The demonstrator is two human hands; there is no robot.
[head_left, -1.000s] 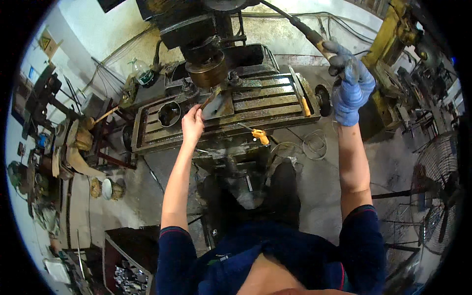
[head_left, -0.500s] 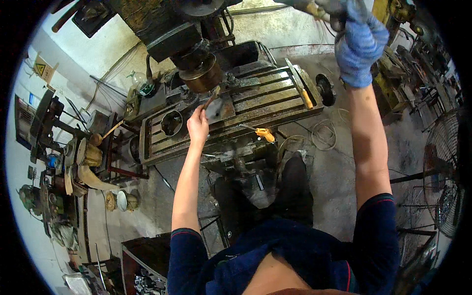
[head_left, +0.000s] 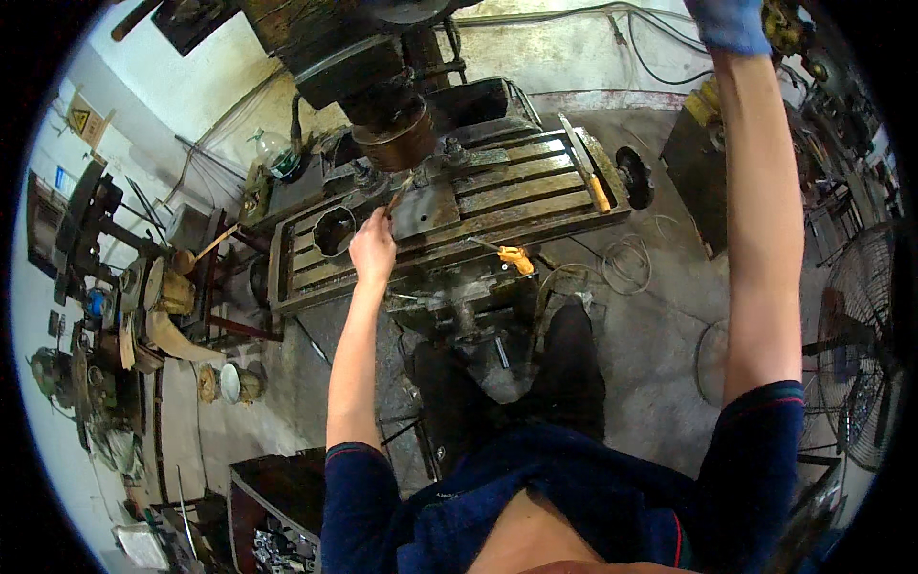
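My bare left hand (head_left: pixel 373 251) is closed round the brown handle of a small brush (head_left: pixel 398 198). The brush's tip points up at a plate (head_left: pixel 427 212) just beneath the round cutter head (head_left: pixel 394 142) of a milling machine. Beside that hand, on the slotted machine table (head_left: pixel 516 196), sits a dark open pot (head_left: pixel 320 231). My right hand (head_left: pixel 732 27), in a blue knitted glove, is raised at the upper right. The picture's upper edge cuts off its fingers, so what they hold or touch is hidden.
A file (head_left: pixel 600 194) with a yellow handle lies across the table's right end. On the front edge rests a yellow air gun (head_left: pixel 516 260), its hose (head_left: pixel 626 268) coiled on the floor. A caged fan (head_left: pixel 856 354) stands at right, a wooden-handled ladle (head_left: pixel 186 260) at left.
My gloved right hand has moved up and right, partly out of the picture; the grey thing near it has gone from view. My left hand has shifted slightly left and down with the brush.
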